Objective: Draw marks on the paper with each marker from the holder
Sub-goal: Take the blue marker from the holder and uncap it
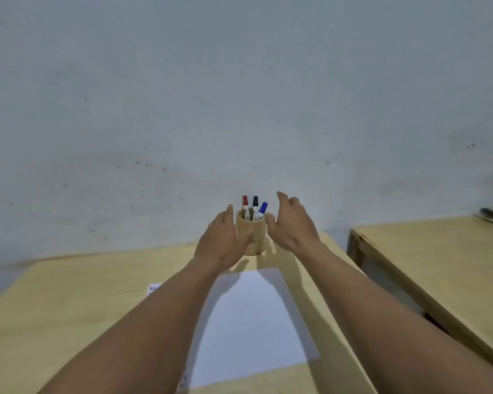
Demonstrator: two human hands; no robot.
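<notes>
Now both arms outstretched — left hand (221, 241) cupping holder (251, 237), right hand (292, 223) spread open beside markers (254, 210), grip empty.

Both bare forearms reach up from the lower corners of the frame and converge at centre. The left hand (221, 241) is cupped, palm turned inward, fingers loosely curled. The right hand (292, 223) sits slightly higher, open, fingers spread and raised, thumb pointing inward toward the left.
</notes>
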